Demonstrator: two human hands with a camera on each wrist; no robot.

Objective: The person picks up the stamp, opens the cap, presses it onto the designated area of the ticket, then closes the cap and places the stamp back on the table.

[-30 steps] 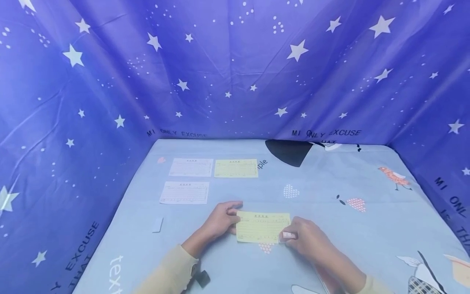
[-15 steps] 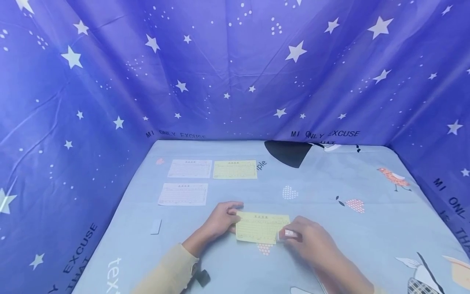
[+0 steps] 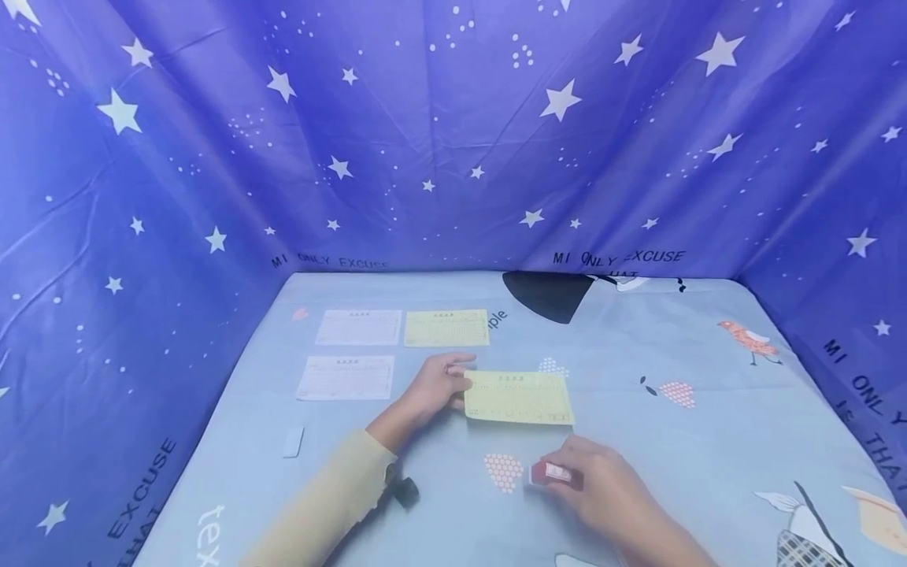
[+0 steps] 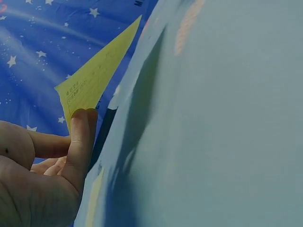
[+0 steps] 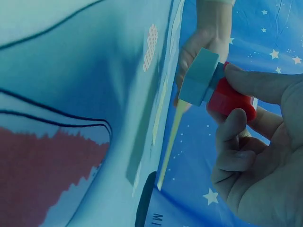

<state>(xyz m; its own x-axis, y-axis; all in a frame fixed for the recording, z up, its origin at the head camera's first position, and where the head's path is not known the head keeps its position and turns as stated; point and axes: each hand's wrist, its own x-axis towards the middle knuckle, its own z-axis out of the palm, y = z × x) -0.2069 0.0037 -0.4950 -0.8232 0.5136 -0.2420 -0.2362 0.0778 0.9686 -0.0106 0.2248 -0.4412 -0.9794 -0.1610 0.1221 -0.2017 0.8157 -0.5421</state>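
My left hand (image 3: 431, 386) pinches the left edge of a yellow printed slip (image 3: 519, 398). In the left wrist view the slip (image 4: 97, 71) is raised off the table, with its shadow below. A faint mark shows near its lower right corner in the head view. Nearer the front, my right hand (image 3: 598, 480) grips a small red stamp (image 3: 556, 474) between thumb and fingers, apart from the slip. The right wrist view shows the stamp's red handle (image 5: 232, 99) and its pale blue block (image 5: 199, 78) pointing away from the palm.
Two white slips (image 3: 357, 327) (image 3: 345, 378) and another yellow slip (image 3: 446, 328) lie flat at the back left. A small pale rectangular piece (image 3: 293, 442) lies left of my left forearm. Starry blue curtains (image 3: 425, 118) enclose the patterned blue table cover (image 3: 638, 346).
The stamp has come away from the yellow slip, with my right hand drawing back toward the front. My left hand has lifted the slip and moved it away from me, slightly right.
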